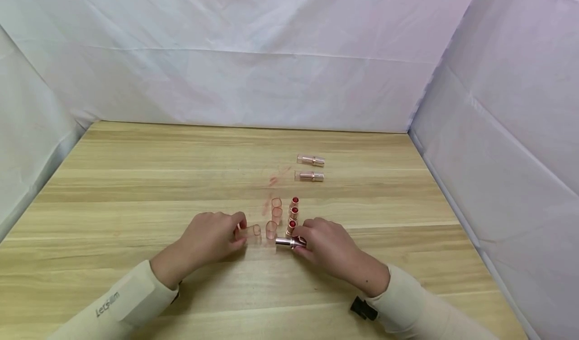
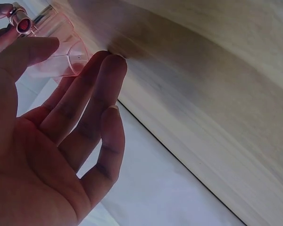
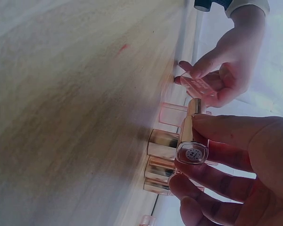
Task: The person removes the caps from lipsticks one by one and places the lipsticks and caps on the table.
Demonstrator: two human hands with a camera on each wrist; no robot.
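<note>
My left hand (image 1: 238, 232) pinches a clear pink cap (image 1: 254, 231) between thumb and fingers, held sideways just above the wooden table (image 1: 135, 189). In the left wrist view the same cap (image 2: 61, 52) lies against my fingertips. My right hand (image 1: 300, 238) grips an uncapped lipstick tube (image 1: 286, 242), its metal end pointing left at the cap. The right wrist view shows the tube (image 3: 190, 139) between my thumb and fingers, with the left hand (image 3: 225, 75) and its cap (image 3: 198, 86) beyond. Cap and tube are a small gap apart.
Three open lipsticks (image 1: 293, 212) stand in a row just behind my hands, with clear caps (image 1: 276, 214) upright beside them. Two capped lipsticks (image 1: 310, 168) lie farther back. Red smudges (image 1: 273, 180) mark the table. White cloth walls enclose the sides and back.
</note>
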